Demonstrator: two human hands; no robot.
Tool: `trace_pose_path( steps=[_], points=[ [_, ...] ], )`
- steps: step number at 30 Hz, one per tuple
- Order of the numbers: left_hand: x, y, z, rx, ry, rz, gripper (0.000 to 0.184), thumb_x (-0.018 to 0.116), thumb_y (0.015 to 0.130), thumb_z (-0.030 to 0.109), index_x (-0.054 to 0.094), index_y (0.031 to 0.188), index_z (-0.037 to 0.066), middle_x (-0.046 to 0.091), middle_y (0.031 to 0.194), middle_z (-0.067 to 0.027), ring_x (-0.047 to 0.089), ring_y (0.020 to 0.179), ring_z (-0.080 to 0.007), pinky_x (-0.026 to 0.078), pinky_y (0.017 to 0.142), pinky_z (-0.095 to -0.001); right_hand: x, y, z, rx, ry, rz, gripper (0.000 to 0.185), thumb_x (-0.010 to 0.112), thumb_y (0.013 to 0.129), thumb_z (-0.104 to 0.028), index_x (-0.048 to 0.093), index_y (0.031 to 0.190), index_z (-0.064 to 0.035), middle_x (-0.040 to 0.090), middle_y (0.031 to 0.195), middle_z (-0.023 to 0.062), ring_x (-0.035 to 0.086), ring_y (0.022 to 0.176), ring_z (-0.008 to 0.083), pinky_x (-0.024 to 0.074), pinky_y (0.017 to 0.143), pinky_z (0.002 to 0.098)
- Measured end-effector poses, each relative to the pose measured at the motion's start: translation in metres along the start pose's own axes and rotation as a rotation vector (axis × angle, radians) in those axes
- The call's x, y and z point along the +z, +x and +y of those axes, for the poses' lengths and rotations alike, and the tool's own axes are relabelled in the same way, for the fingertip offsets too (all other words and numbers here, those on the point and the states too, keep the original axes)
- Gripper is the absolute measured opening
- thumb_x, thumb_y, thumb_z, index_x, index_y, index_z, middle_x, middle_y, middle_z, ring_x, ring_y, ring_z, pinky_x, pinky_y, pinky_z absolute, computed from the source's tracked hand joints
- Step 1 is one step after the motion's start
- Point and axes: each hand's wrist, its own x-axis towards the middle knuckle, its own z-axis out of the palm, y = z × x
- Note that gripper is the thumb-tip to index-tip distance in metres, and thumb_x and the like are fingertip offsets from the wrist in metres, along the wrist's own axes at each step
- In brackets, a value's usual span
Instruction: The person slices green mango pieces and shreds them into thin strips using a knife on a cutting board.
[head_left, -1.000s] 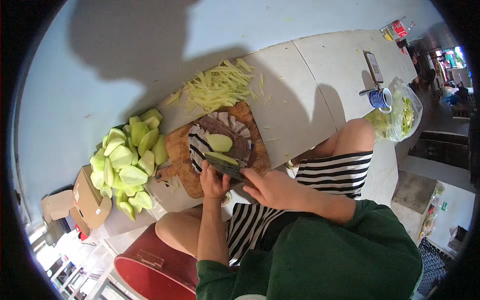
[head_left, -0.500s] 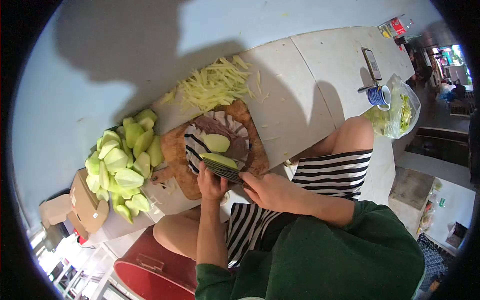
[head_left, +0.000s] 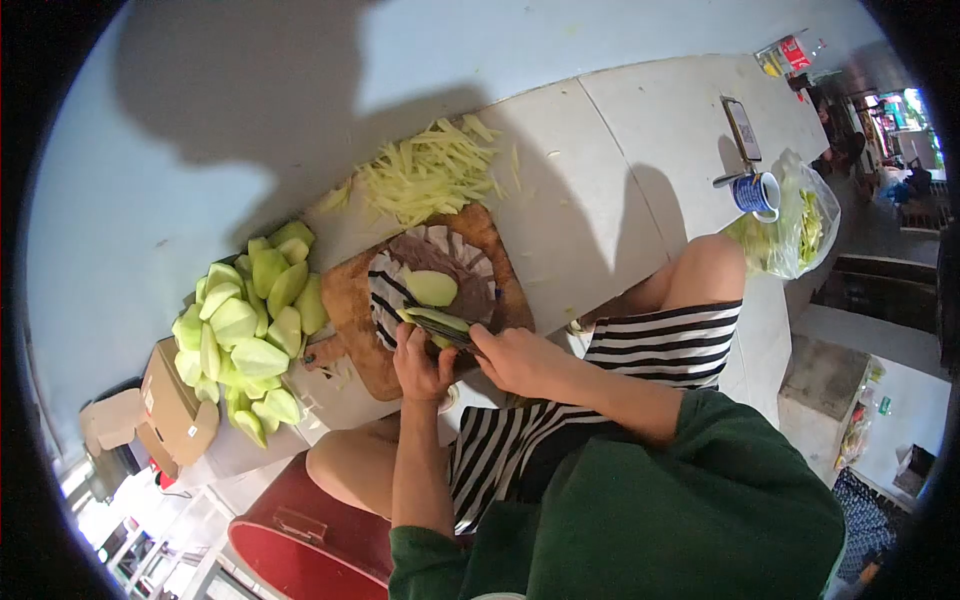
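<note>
Over the wooden cutting board point(head_left: 505, 290), my left hand point(head_left: 420, 368) is closed round a peeled green mango piece point(head_left: 437, 318). My right hand point(head_left: 515, 360) grips a dark-bladed knife point(head_left: 455, 336), its blade lying against that piece. The left fingers partly hide both blade and fruit. Just beyond them, a second pale mango piece point(head_left: 431, 288) rests on a crumpled striped cloth point(head_left: 470, 262) on the board. Pale green shreds point(head_left: 425, 175) are heaped at the board's far edge. A pile of peeled mango pieces point(head_left: 250, 325) lies to the left.
An open cardboard box point(head_left: 175, 405) stands at the left. On the right are a blue mug point(head_left: 757, 193), a phone point(head_left: 741, 128) and a plastic bag point(head_left: 805, 220) with greenish scraps. A red bin point(head_left: 300, 525) is below, left of my legs. A bottle point(head_left: 790, 55) lies at the far right.
The knife has turned from lying broadside over the mango piece to a more edge-on angle along it. My right hand has shifted slightly left and up; my left hand stays nearly in place.
</note>
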Motion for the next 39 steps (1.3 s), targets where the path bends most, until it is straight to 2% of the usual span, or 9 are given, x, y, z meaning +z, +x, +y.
trace_pose_path(
  steps=[4,7,12,19,21,28,30,35,39],
  points=[
    [0.002,-0.004,-0.005,-0.032,-0.019,-0.010,0.050,0.065,0.093,0.043,0.046,0.121,0.006,0.054,0.100,-0.0221,0.055,0.079,-0.0438,0.047,0.064,-0.0488,-0.006,-0.001,-0.005,-0.021,0.032,0.014,0.034,0.058,0.095,-0.016,0.045,0.120,0.0010,0.065,0.075,0.0300,0.064,0.070,0.0514,0.0504,0.062,0.0598],
    [0.001,-0.009,-0.008,-0.105,-0.035,-0.077,0.050,0.066,0.093,0.043,0.047,0.122,0.006,0.054,0.101,-0.0219,0.056,0.079,-0.0433,0.047,0.062,-0.0489,-0.007,-0.001,-0.009,-0.062,-0.004,0.027,0.042,0.056,0.095,-0.019,0.044,0.129,0.0028,0.066,0.073,0.0291,0.067,0.070,0.0481,0.0537,0.064,0.0579],
    [0.005,-0.004,-0.008,-0.038,-0.021,0.015,0.051,0.066,0.092,0.045,0.048,0.121,0.006,0.055,0.102,-0.0209,0.057,0.079,-0.0420,0.048,0.063,-0.0477,-0.010,-0.002,-0.011,-0.077,0.033,0.036,0.048,0.056,0.094,-0.018,0.042,0.138,-0.0028,0.064,0.068,0.0273,0.065,0.068,0.0491,0.0519,0.061,0.0595],
    [0.000,0.000,-0.002,-0.072,-0.014,-0.015,0.052,0.064,0.094,0.048,0.048,0.121,0.006,0.055,0.104,-0.0203,0.058,0.079,-0.0414,0.049,0.063,-0.0466,-0.013,0.003,-0.013,-0.082,0.029,0.081,0.046,0.058,0.093,-0.014,0.045,0.135,-0.0017,0.064,0.068,0.0260,0.064,0.066,0.0464,0.0511,0.061,0.0568],
    [-0.001,-0.002,0.000,-0.095,-0.020,-0.032,0.051,0.064,0.094,0.048,0.049,0.120,0.006,0.055,0.103,-0.0202,0.058,0.079,-0.0412,0.049,0.063,-0.0466,-0.019,0.003,-0.017,-0.030,0.031,-0.008,0.053,0.055,0.094,-0.020,0.041,0.142,-0.0007,0.066,0.077,0.0315,0.066,0.074,0.0480,0.0543,0.066,0.0561],
    [0.001,-0.003,-0.006,-0.039,0.014,-0.026,0.049,0.058,0.098,0.047,0.049,0.119,0.003,0.056,0.103,-0.0218,0.057,0.084,-0.0437,0.049,0.066,-0.0486,-0.026,-0.010,-0.027,-0.052,0.036,0.011,0.046,0.054,0.097,-0.022,0.042,0.133,0.0040,0.065,0.072,0.0289,0.066,0.069,0.0482,0.0540,0.065,0.0567],
    [0.003,-0.002,-0.007,-0.032,0.010,0.010,0.048,0.057,0.097,0.046,0.050,0.119,0.003,0.056,0.106,-0.0237,0.058,0.086,-0.0454,0.049,0.067,-0.0498,-0.030,-0.023,-0.034,-0.057,0.067,0.004,0.037,0.056,0.098,-0.019,0.046,0.126,0.0014,0.063,0.067,0.0258,0.064,0.062,0.0464,0.0500,0.058,0.0563],
    [0.003,-0.005,-0.009,0.000,0.039,-0.007,0.046,0.058,0.094,0.042,0.052,0.117,0.002,0.055,0.112,-0.0288,0.057,0.090,-0.0496,0.049,0.070,-0.0530,-0.028,-0.039,-0.035,-0.033,0.034,-0.022,0.035,0.056,0.099,-0.020,0.046,0.125,0.0010,0.062,0.061,0.0233,0.064,0.059,0.0444,0.0504,0.055,0.0545],
    [0.004,-0.004,-0.008,-0.055,-0.011,0.018,0.046,0.059,0.093,0.042,0.051,0.117,0.002,0.055,0.110,-0.0286,0.057,0.088,-0.0501,0.049,0.070,-0.0530,-0.026,-0.039,-0.033,-0.041,0.030,-0.004,0.034,0.057,0.099,-0.021,0.046,0.124,0.0002,0.061,0.058,0.0208,0.065,0.057,0.0422,0.0504,0.050,0.0515]
  ],
)
